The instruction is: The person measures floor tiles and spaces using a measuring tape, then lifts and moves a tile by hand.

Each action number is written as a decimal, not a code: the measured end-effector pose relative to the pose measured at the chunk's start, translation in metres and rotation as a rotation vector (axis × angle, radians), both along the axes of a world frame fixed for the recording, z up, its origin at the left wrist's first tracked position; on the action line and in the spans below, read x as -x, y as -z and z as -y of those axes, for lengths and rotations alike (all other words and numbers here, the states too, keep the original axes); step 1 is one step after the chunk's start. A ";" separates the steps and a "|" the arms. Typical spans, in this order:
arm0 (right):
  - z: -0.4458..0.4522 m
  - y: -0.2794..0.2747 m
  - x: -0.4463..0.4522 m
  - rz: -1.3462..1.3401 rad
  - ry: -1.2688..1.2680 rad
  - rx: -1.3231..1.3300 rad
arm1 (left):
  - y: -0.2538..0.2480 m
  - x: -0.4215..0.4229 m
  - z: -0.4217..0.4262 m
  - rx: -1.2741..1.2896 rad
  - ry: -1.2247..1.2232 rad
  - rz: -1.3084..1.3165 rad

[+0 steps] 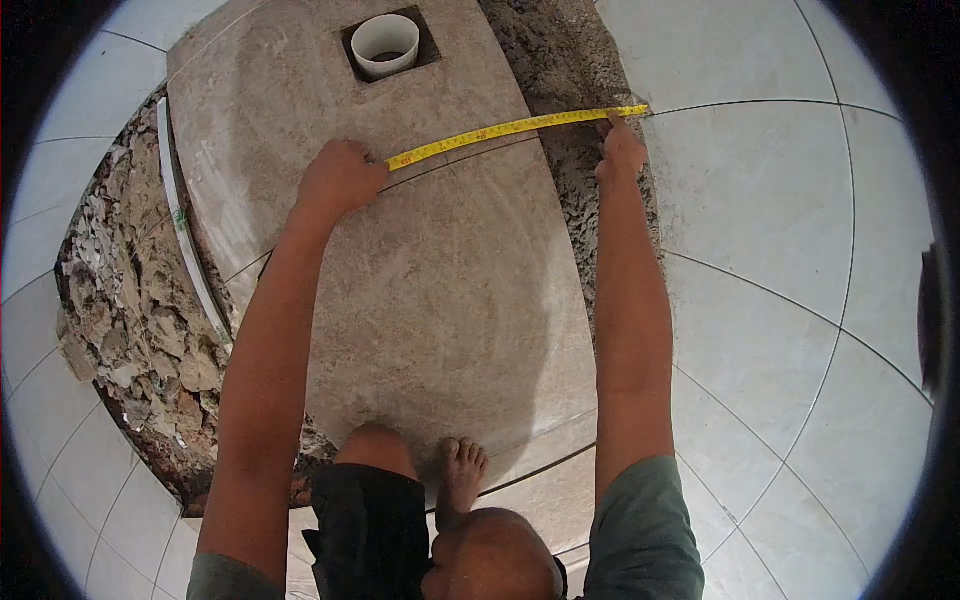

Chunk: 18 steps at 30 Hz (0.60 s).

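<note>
A yellow tape measure stretches across the brown tiles and over a strip of rough mortar. Its left part is in my left hand, whose fingers are closed round it. My right hand pinches the tape close to its right end, at the border of the white tiles. Between the hands the tape runs just above a dark joint in the brown tiles. The tape's case does not show.
A white pipe stands in a square cut-out beyond my left hand. At the left, a thin pale strip borders broken rubble. My bare foot and bent knees are at the bottom.
</note>
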State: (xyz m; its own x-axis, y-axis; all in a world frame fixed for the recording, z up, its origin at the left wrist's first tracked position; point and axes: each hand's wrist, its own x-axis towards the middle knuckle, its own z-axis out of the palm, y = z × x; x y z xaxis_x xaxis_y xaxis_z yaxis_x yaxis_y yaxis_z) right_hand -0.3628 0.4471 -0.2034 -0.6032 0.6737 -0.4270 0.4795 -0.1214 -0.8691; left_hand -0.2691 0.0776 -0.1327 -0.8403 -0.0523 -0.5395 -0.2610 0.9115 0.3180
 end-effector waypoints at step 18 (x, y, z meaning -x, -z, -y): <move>-0.005 0.010 0.002 -0.056 -0.003 0.019 | 0.020 0.000 0.008 -0.062 -0.062 -0.029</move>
